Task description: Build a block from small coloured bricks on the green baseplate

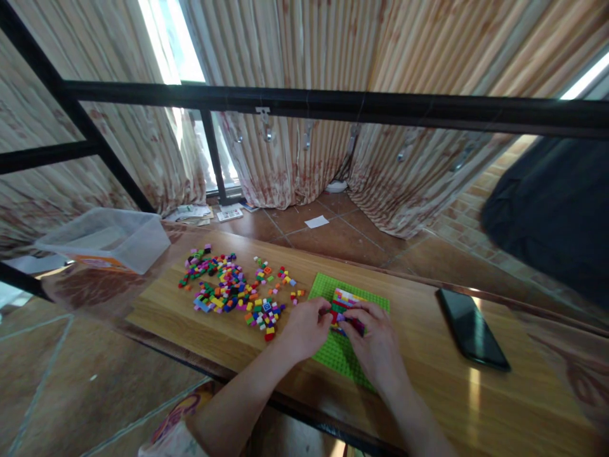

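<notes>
A green studded baseplate [343, 362] lies on the wooden board, with a low build of colored toy bricks [349, 297] on it. My left hand [309, 327] is closed at the build's left side, its fingers curled; whatever its fingertips hold is hidden. From the right, my right hand [375, 336] reaches over the build with thumb and index finger pinched around a small purple brick [340, 317]. The hands cover much of the build's near part. To the left of my left hand spreads a pile of loose toy bricks [228, 279] in many colors.
A clear plastic bin [143, 241] stands at the far left. On the right of the wooden board [419, 381] lies a black phone [473, 330]. A black metal bar [304, 101] crosses in front of the curtains [304, 38]. Papers [316, 221] lie on the tiled floor.
</notes>
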Demonstrator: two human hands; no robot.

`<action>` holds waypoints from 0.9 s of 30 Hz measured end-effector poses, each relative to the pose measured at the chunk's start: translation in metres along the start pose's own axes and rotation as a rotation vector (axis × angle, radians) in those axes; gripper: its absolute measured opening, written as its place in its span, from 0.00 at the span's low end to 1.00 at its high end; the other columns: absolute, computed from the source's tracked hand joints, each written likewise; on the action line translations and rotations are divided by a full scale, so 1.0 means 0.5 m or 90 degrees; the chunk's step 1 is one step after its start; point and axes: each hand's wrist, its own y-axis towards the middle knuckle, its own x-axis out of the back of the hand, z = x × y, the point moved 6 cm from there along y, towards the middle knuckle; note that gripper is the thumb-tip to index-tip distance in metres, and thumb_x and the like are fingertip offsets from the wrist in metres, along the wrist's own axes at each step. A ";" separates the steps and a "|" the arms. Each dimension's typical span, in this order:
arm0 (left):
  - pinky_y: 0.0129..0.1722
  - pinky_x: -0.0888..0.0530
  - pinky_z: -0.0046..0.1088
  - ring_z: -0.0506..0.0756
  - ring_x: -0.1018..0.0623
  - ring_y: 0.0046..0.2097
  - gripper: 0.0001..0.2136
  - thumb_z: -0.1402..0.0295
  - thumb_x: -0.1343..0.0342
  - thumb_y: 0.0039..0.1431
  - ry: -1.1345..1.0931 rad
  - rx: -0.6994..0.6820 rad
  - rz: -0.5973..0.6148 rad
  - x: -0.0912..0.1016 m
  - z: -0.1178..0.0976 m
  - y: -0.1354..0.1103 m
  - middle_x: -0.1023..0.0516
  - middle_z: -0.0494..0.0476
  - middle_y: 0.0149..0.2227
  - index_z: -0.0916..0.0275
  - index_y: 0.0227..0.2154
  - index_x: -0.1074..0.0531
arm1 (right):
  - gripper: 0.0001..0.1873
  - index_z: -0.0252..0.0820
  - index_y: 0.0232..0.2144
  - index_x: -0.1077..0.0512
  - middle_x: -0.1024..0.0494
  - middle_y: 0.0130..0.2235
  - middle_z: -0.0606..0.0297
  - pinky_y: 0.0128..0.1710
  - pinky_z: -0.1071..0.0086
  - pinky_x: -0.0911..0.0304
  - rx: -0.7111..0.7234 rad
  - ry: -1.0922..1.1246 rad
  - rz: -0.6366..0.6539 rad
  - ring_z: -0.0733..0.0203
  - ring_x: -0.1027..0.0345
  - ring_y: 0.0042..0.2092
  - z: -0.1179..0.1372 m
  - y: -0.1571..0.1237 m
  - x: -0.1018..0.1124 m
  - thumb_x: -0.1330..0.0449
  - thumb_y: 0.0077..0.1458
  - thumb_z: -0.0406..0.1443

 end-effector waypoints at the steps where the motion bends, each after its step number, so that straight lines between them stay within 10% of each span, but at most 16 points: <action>1: 0.35 0.30 0.29 0.54 0.23 0.33 0.10 0.71 0.48 0.59 -0.001 0.001 -0.002 0.000 -0.001 0.000 0.19 0.58 0.35 0.65 0.39 0.23 | 0.09 0.45 0.31 0.22 0.25 0.43 0.57 0.48 0.54 0.36 -0.002 -0.001 -0.001 0.51 0.33 0.46 0.000 0.000 0.000 0.40 0.56 0.42; 27: 0.34 0.30 0.28 0.54 0.23 0.33 0.08 0.70 0.41 0.49 -0.075 0.126 -0.058 -0.025 0.024 0.030 0.20 0.56 0.30 0.66 0.33 0.23 | 0.08 0.46 0.29 0.23 0.24 0.41 0.58 0.48 0.54 0.36 -0.042 0.065 -0.012 0.50 0.32 0.46 -0.008 0.004 -0.004 0.38 0.53 0.42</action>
